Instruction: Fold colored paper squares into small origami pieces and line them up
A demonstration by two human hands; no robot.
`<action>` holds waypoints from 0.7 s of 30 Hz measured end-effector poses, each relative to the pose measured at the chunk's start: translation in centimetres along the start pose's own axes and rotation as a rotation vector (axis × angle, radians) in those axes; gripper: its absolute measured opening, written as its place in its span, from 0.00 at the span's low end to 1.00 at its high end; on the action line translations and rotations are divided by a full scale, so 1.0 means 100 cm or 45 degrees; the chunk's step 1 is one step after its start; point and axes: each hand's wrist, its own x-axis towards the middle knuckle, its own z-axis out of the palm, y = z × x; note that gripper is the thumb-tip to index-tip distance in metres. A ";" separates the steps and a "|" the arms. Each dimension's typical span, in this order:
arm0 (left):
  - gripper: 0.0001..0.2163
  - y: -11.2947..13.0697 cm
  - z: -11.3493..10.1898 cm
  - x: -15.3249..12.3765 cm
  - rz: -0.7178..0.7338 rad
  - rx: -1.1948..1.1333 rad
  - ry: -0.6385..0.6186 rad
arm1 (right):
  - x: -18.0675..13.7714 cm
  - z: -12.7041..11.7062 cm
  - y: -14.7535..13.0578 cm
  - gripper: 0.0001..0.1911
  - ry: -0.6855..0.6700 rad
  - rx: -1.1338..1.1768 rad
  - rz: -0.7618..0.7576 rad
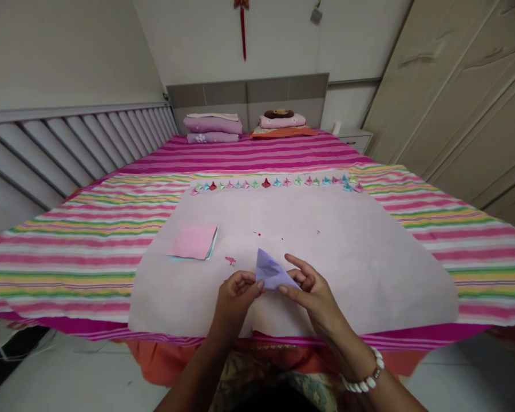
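A purple sheet of paper (271, 273), folded into a triangle, is held up between my two hands just above a pale mat. My left hand (239, 290) pinches its lower left corner between thumb and fingers. At the lower right corner, my right hand (311, 289) grips the paper with the thumb in front, its index finger raised away. A stack of square paper (194, 241), pink on top with blue edges below, lies to the left of my hands. Small folded paper pieces (266, 183) in several colours form a row along the mat's far edge.
The pale mat (352, 246) covers the middle of a bed with a striped cover (438, 217). Small printed marks, one a pink figure (230, 261), show on the mat. Folded bedding (213, 126) sits by the headboard; a railing (86, 140) runs along the left.
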 end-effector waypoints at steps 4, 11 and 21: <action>0.12 0.001 0.000 0.000 0.055 0.039 -0.072 | 0.003 0.003 -0.003 0.19 -0.089 -0.091 0.080; 0.15 -0.001 -0.003 0.002 0.035 -0.003 -0.099 | 0.003 0.004 -0.007 0.14 0.041 -0.183 0.087; 0.11 0.015 0.004 0.011 -0.016 0.168 -0.260 | 0.000 0.003 0.001 0.14 -0.129 -0.290 0.142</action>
